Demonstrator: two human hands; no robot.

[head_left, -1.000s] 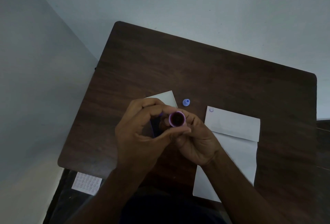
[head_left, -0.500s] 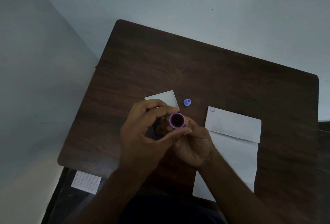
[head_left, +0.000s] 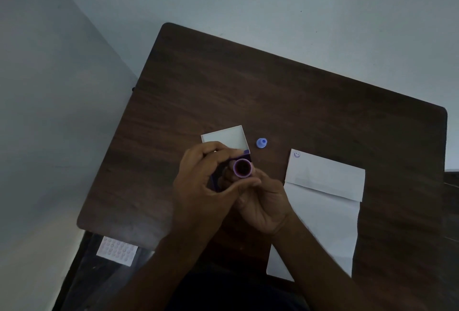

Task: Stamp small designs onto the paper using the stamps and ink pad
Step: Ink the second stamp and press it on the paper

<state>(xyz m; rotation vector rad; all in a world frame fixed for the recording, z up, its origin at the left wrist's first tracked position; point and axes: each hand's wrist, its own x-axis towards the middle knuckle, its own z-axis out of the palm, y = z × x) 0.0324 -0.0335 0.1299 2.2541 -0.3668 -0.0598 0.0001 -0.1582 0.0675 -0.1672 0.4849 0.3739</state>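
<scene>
1. Both hands meet over the near-centre of the dark wood table (head_left: 285,92), holding a small purple stamp (head_left: 243,168), open round end facing the camera.
2. Left hand (head_left: 203,186): index finger and thumb curled into a pinch around the stamp rim.
3. Right hand (head_left: 265,204): fingers curled under the stamp body, gripping it from below.
4. White box (head_left: 223,138) just behind the hands; a dark purple-edged item under them, maybe the ink pad, cannot tell.
5. Blue cap (head_left: 261,143) sits alone between box and paper.
6. Folded paper (head_left: 323,201) to the right, one blue smiley print (head_left: 296,154) in its far-left corner.
7. Dotted sheet (head_left: 116,251) lies below the table's near-left edge.
</scene>
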